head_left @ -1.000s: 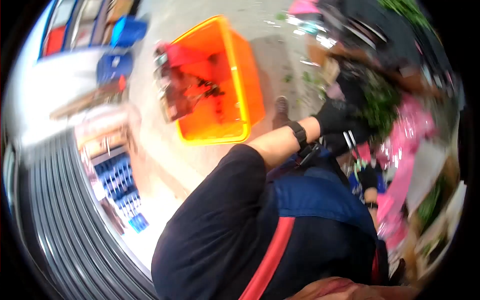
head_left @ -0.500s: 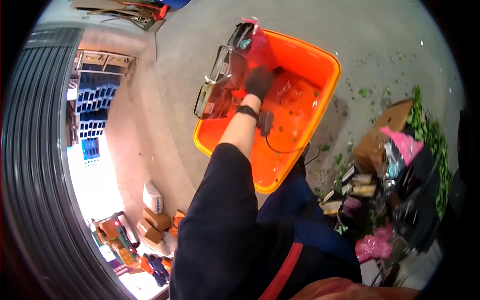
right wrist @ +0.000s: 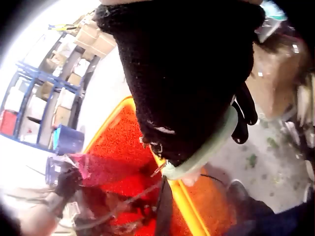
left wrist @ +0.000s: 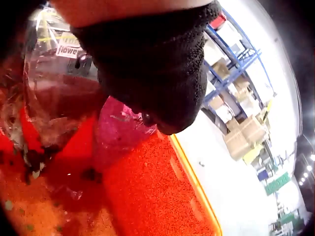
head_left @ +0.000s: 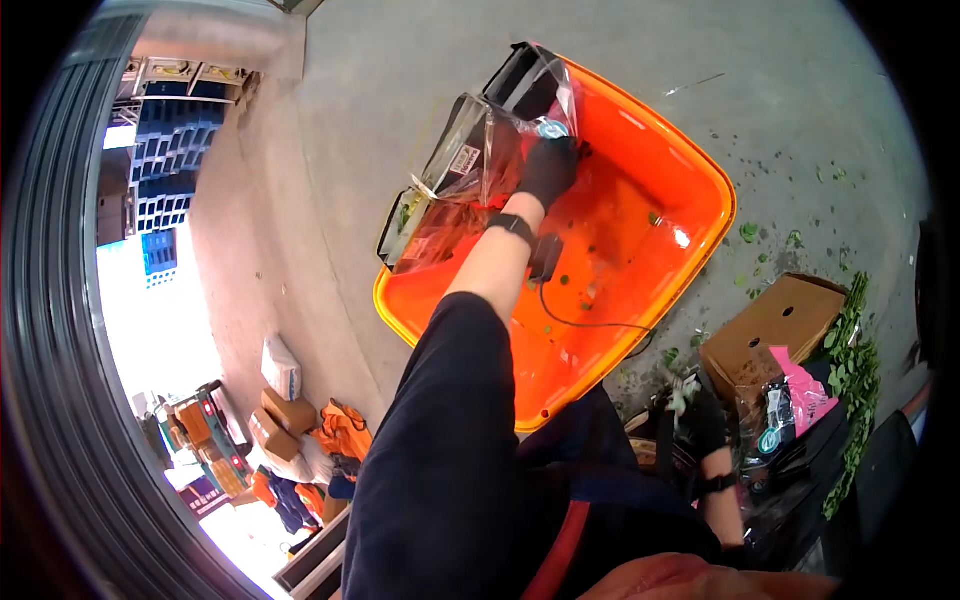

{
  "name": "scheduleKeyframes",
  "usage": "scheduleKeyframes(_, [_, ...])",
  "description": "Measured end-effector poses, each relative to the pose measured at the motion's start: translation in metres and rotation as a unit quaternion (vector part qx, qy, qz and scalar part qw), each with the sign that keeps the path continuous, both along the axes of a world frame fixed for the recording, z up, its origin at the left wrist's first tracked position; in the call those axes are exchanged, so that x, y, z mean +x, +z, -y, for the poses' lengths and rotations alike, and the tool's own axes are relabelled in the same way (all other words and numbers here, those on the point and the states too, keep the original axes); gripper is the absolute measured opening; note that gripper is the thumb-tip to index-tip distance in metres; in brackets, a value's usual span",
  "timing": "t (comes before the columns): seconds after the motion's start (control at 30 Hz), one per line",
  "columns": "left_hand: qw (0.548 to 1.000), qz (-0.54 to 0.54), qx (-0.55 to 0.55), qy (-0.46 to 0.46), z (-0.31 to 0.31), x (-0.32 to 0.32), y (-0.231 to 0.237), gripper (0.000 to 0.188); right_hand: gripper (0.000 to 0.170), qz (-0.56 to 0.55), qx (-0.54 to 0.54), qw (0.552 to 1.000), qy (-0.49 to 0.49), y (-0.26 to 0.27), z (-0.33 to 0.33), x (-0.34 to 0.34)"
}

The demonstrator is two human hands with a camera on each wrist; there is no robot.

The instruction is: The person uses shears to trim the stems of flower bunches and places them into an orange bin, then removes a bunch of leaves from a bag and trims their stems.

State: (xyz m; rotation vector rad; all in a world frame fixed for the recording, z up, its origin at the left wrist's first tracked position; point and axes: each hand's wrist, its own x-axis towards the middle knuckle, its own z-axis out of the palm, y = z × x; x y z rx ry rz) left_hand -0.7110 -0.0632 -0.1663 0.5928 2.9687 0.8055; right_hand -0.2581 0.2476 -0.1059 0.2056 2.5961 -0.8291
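My left hand (head_left: pixel 550 172), in a black glove, reaches down into the orange bin (head_left: pixel 650 150). In the left wrist view its curled fingers lie over crumpled pink plastic wrap (left wrist: pixel 120 125), which hangs from under them. Right beside this hand, several dark trays in clear plastic sleeves (head_left: pixel 465 160) lean along the bin's side, one with a printed label. My right hand (head_left: pixel 700 425), also gloved in black, is low at the right beside the bin. It holds a curved pale green thing (right wrist: pixel 216 150) whose kind I cannot tell; the hand overlaps the bin's rim in the right wrist view.
A brown cardboard box (head_left: pixel 770 325), pink and clear wrapping and green leafy stems (head_left: pixel 850 390) lie at the right. Leaf scraps are scattered on the concrete floor. A cable (head_left: pixel 600 323) runs from the left wrist across the bin. Cartons (head_left: pixel 285 415) and a corrugated shutter (head_left: pixel 75 300) are at the left.
A second ago my left hand was over the pile at the right; by half a second ago it had moved into the bin, where it stays. My right hand has come into the head view again.
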Motion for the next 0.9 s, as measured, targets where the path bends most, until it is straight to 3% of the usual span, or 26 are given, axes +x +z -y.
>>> scheduleKeyframes(0.03, [0.999,0.025,0.038,0.023,0.007,0.007,-0.004,0.031,0.036,0.006,0.019,0.999,0.033,-0.018,-0.011,-0.025])
scheduleKeyframes(0.07, [0.995,0.049,0.076,0.046,0.016,0.011,-0.006,0.033,0.040,-0.028,-0.054,0.997,-0.043,0.000,-0.003,-0.068])
scheduleKeyframes(0.1, [0.975,0.125,0.148,0.112,0.022,0.011,-0.001,0.035,0.037,-0.026,0.008,1.000,-0.007,-0.008,-0.007,-0.093])
scheduleKeyframes(0.13, [0.939,0.187,0.221,0.185,0.027,0.011,0.005,0.037,0.039,-0.085,-0.046,0.995,-0.025,0.013,0.002,-0.130])
scheduleKeyframes(0.17, [0.851,0.295,0.320,0.294,0.023,0.007,0.030,0.038,0.041,-0.154,-0.055,0.986,-0.044,0.014,0.009,-0.152])
scheduleKeyframes(0.2, [0.728,0.390,0.406,0.390,0.024,0.004,0.043,0.039,0.041,-0.125,-0.042,0.991,-0.031,0.009,0.012,-0.174])
scheduleKeyframes(0.23, [0.735,0.401,0.398,0.375,0.036,-0.001,0.028,0.041,0.039,-0.031,-0.131,0.988,-0.077,0.008,0.015,-0.198])
scheduleKeyframes(0.27, [0.869,0.294,0.277,0.284,0.049,-0.006,0.005,0.041,0.035,-0.018,-0.178,0.978,-0.108,-0.019,0.018,-0.219])
scheduleKeyframes(0.3, [0.958,0.173,0.141,0.179,0.062,-0.008,-0.022,0.042,0.031,-0.006,-0.223,0.965,-0.139,-0.045,0.020,-0.240])
scheduleKeyframes(0.33, [0.961,0.158,0.146,0.176,0.064,-0.010,-0.027,0.039,0.026,0.014,-0.374,0.901,-0.219,-0.043,0.027,-0.268])
scheduleKeyframes(0.37, [0.963,0.143,0.150,0.172,0.064,-0.011,-0.032,0.036,0.024,0.030,-0.508,0.807,-0.301,-0.041,0.035,-0.297])
scheduleKeyframes(0.4, [0.965,0.128,0.155,0.169,0.065,-0.012,-0.037,0.033,0.032,-0.006,-0.363,0.893,-0.265,0.010,0.071,-0.331])
scheduleKeyframes(0.43, [0.939,0.161,0.216,0.213,0.064,-0.009,-0.035,0.031,0.036,0.032,-0.364,0.876,-0.316,0.019,0.085,-0.357])
scheduleKeyframes(0.47, [0.906,0.191,0.277,0.256,0.065,-0.006,-0.034,0.030,0.043,0.065,-0.382,0.871,-0.302,-0.010,0.079,-0.381])
scheduleKeyframes(0.53, [0.946,0.131,0.218,0.202,0.071,0.002,-0.026,0.030,0.049,-0.006,-0.424,0.861,-0.281,-0.044,0.090,-0.423])
scheduleKeyframes(0.57, [0.930,0.170,0.240,0.219,0.069,0.007,-0.013,0.031,0.046,-0.042,-0.315,0.918,-0.236,-0.033,0.101,-0.446])
scheduleKeyframes(0.6, [0.912,0.209,0.262,0.236,0.069,0.012,-0.002,0.031,0.045,-0.078,-0.357,0.905,-0.217,-0.022,0.115,-0.458])
scheduleKeyframes(0.63, [0.917,0.197,0.256,0.234,0.070,0.017,-0.002,0.029,0.043,-0.132,-0.279,0.931,-0.195,-0.037,0.119,-0.474])
scheduleKeyframes(0.7, [0.884,0.220,0.332,0.244,0.074,0.027,-0.006,0.027,0.045,-0.189,-0.157,0.960,-0.137,-0.051,0.138,-0.504])
scheduleKeyframes(0.73, [0.865,0.230,0.371,0.247,0.077,0.029,-0.010,0.025,0.045,-0.201,-0.135,0.962,-0.127,-0.055,0.147,-0.511])
scheduleKeyframes(0.77, [0.793,0.361,0.396,0.291,0.086,0.028,-0.012,0.019,0.044,-0.213,-0.112,0.964,-0.116,-0.059,0.155,-0.519])
scheduleKeyframes(0.87, [0.568,0.355,0.620,0.409,0.091,0.043,-0.015,0.017,0.037,-0.232,-0.027,0.968,-0.088,-0.081,0.158,-0.513])
scheduleKeyframes(0.9, [0.518,0.359,0.642,0.437,0.095,0.047,-0.010,0.024,0.030,-0.292,0.033,0.956,-0.022,-0.102,0.151,-0.508])
